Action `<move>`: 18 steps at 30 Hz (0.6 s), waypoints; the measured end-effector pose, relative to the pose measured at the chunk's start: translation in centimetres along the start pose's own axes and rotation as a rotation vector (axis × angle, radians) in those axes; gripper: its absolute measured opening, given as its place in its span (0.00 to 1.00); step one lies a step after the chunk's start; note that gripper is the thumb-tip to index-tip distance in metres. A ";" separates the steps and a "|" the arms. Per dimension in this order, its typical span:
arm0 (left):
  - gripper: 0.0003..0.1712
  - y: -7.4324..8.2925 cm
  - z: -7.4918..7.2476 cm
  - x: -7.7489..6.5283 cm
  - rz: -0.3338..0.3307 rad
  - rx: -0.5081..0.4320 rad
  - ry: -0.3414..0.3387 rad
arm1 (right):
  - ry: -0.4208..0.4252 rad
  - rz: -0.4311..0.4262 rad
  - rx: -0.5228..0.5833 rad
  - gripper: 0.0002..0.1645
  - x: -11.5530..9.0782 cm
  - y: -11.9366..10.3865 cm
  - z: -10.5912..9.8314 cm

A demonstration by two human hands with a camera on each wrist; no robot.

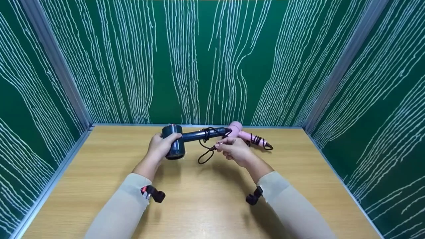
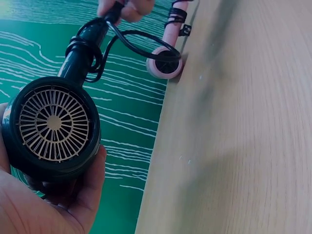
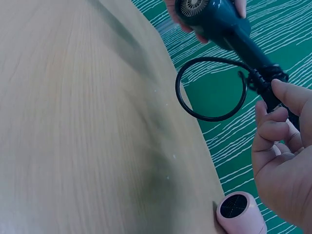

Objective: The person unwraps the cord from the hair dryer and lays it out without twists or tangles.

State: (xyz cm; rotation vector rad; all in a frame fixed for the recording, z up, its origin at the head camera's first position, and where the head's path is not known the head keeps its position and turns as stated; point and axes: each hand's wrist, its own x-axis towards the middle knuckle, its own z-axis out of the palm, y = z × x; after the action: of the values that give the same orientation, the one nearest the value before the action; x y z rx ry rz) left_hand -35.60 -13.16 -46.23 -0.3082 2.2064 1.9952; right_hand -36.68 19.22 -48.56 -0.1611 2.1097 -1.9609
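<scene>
A dark teal hair dryer [image 1: 174,151] is held up above the table, its handle pointing right. My left hand [image 1: 160,146] grips its barrel from the left side. The round vent grille [image 2: 53,123] shows in the left wrist view. Black cord [image 1: 206,158] is wound around the handle, with one loop hanging loose below. My right hand [image 1: 237,151] pinches the cord near the handle's end, between thumb and fingers. Just behind that hand lies a pink hair dryer [image 1: 235,127], its own black cord wrapped around its handle; the hand partly covers it in the head view.
The wooden table [image 1: 199,205] is bounded by green walls [image 1: 219,66] with white wavy lines at the back and both sides. Metal posts [image 1: 327,76] stand at the back corners. The pink dryer lies close to the back edge.
</scene>
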 end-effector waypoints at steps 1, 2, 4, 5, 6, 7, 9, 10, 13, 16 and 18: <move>0.60 0.0 0.0 0.0 -0.002 0.001 -0.002 | 0.002 0.004 0.003 0.10 0.1 0.2 -0.1; 0.60 0.1 -0.1 0.0 -0.005 0.004 -0.005 | 0.003 0.006 0.006 0.11 0.2 0.3 -0.1; 0.60 0.1 -0.1 0.1 -0.007 0.004 -0.011 | 0.009 0.009 0.013 0.11 0.4 0.7 -0.3; 0.60 0.2 -0.2 0.1 -0.008 0.001 -0.016 | 0.011 0.010 0.017 0.11 0.5 0.8 -0.3; 0.60 0.2 -0.2 0.1 -0.009 0.000 -0.021 | 0.013 0.010 0.016 0.11 0.5 0.9 -0.4; 0.59 0.2 -0.2 0.1 -0.010 -0.002 -0.029 | 0.016 0.009 0.016 0.11 0.6 1.1 -0.4; 0.59 0.2 -0.3 0.1 -0.012 0.000 -0.045 | 0.019 0.008 0.008 0.12 0.7 1.3 -0.4; 0.59 0.2 -0.3 0.0 -0.013 0.002 -0.053 | 0.021 0.009 0.004 0.12 0.7 1.4 -0.4; 0.59 0.2 -0.3 0.0 -0.010 0.016 -0.071 | 0.027 0.009 -0.007 0.12 0.9 1.7 -0.3; 0.58 0.1 -0.3 0.0 0.000 0.026 -0.075 | 0.031 0.012 -0.004 0.08 1.0 1.9 -0.3; 0.58 0.0 -0.3 0.1 0.012 0.027 -0.080 | 0.034 0.014 -0.001 0.06 1.1 2.0 -0.3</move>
State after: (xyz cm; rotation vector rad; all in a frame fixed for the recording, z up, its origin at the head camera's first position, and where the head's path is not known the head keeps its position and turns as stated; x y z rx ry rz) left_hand -35.66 -13.48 -46.20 -0.2092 2.1895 1.9467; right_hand -37.68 19.38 -50.61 -0.1143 2.1268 -1.9686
